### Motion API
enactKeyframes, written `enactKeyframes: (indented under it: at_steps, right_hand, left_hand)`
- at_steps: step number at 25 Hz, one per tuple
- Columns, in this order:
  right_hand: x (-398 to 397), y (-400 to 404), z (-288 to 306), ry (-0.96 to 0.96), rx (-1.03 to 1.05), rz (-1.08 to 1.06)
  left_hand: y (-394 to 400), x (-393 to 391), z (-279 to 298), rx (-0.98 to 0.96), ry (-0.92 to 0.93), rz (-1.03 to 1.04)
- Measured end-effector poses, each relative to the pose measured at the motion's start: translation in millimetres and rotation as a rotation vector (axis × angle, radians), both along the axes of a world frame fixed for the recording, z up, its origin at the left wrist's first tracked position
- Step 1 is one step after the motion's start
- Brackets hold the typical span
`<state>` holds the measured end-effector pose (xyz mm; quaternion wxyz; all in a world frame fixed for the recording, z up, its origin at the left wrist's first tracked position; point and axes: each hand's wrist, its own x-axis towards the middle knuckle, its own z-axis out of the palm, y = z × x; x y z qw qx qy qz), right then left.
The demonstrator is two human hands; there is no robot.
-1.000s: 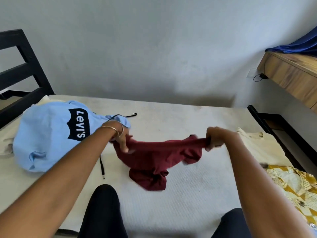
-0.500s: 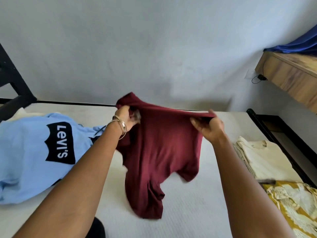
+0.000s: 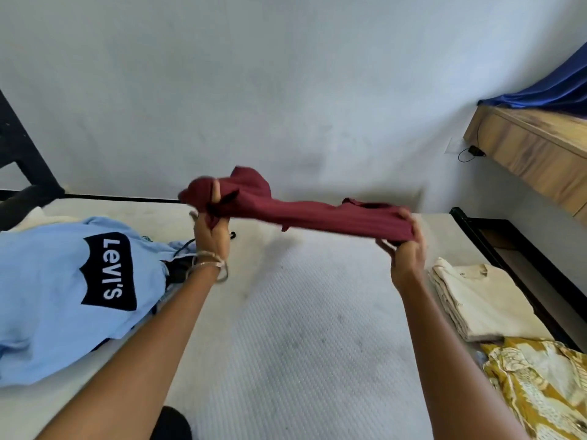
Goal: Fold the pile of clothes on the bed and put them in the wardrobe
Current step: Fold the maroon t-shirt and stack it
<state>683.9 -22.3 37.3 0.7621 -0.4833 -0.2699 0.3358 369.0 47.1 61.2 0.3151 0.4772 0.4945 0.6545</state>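
While the maroon T-shirt (image 3: 317,214) hangs stretched above the middle of the mattress (image 3: 317,328), the left hand (image 3: 211,230) and right hand (image 3: 405,249) each pinch one end; best to keep it taut, lower it flat, then smooth before folding.
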Motion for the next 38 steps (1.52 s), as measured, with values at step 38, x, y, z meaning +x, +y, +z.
enactKeyframes:
  at_steps: [38]
  right_hand:
    - [5,-187,-191,-0.935,-1.798,0.396]
  left_hand:
    - [-160,12,-253,-0.775,1.678,-0.749]
